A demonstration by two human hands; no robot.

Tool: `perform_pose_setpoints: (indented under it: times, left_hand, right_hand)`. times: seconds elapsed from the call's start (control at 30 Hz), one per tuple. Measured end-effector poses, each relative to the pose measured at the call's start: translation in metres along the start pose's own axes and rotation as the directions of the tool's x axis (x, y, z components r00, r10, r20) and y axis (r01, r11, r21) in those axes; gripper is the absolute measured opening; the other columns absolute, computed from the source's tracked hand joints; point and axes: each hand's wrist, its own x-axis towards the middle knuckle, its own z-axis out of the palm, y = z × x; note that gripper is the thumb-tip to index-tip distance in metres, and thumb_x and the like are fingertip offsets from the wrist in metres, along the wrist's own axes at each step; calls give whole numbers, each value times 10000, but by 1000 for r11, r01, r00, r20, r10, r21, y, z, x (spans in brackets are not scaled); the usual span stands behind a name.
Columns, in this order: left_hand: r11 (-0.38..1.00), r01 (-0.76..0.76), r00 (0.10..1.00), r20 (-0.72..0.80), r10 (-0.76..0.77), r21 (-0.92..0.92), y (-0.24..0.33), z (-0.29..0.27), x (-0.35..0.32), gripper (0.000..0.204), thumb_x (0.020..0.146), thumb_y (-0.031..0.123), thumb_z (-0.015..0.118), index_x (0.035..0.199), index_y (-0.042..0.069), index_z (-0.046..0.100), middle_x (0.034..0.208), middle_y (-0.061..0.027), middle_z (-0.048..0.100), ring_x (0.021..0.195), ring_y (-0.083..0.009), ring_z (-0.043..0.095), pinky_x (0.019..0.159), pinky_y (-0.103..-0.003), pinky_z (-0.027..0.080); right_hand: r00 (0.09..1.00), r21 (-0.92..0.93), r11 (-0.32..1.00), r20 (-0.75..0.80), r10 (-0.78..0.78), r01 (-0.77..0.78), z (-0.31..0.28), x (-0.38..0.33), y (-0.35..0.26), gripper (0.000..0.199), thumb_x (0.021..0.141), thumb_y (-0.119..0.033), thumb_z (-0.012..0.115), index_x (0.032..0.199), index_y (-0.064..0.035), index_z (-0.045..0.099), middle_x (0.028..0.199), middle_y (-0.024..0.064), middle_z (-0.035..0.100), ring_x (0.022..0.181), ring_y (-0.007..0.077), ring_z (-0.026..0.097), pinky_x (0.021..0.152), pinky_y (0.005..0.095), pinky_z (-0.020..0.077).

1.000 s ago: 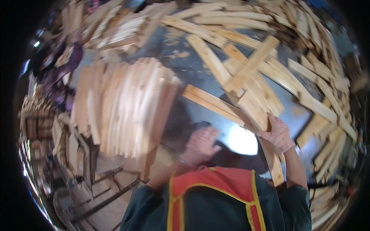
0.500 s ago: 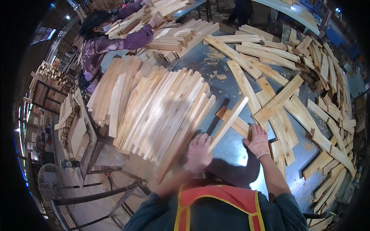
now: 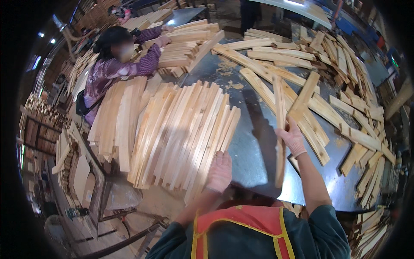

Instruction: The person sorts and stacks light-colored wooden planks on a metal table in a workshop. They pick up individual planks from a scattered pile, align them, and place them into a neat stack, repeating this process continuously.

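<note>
My left hand [image 3: 220,172], in a thin pale glove, lies against the near right edge of a row of wooden strips [image 3: 181,134]. Its fingers are stretched out along the outermost strips and do not wrap round any. In my right hand [image 3: 293,140], gloved too, a long narrow wooden strip [image 3: 279,162] is gripped around its middle. That strip is raised over the metal tabletop [image 3: 248,162], one end pointing away from me and the other toward my body. Loose wooden slats [image 3: 304,97] lie crossed just beyond the right hand.
More boards [image 3: 366,138] are heaped along the table's right side. A second bundle of strips [image 3: 123,116] adjoins the row's left. At the far left a person in a purple patterned top [image 3: 110,71] handles stacked strips [image 3: 181,54]. Sawdust [image 3: 228,67] dots the table; a metal frame [image 3: 101,194] stands lower left.
My left hand has let go of the strip it held and moved to the row's edge. My right hand has lifted the strip it was touching off the table.
</note>
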Motion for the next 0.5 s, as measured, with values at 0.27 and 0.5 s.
perform_pose_setpoints:
  times: [0.27,0.5]
  left_hand:
    - [844,-43,948,-287,-134,-534,1,-22,-2,647,1015,191,606,1594,-19,406,1606,-213,463,1511,-416,408,1276,-516,323]
    - [995,34,919,-388,-66,-90,0,56,12,669,938,90,581,1592,66,443,1566,-164,478,1488,-370,433,1208,-493,399]
  right_hand:
    - [910,50,978,380,169,-202,150,-59,-21,629,961,-520,680,1325,-10,625,1187,260,739,1102,417,711,945,469,561]
    - [976,-288,949,208,-71,130,56,8,-43,608,899,-445,690,1345,-35,639,1254,252,687,1200,440,640,1066,501,507]
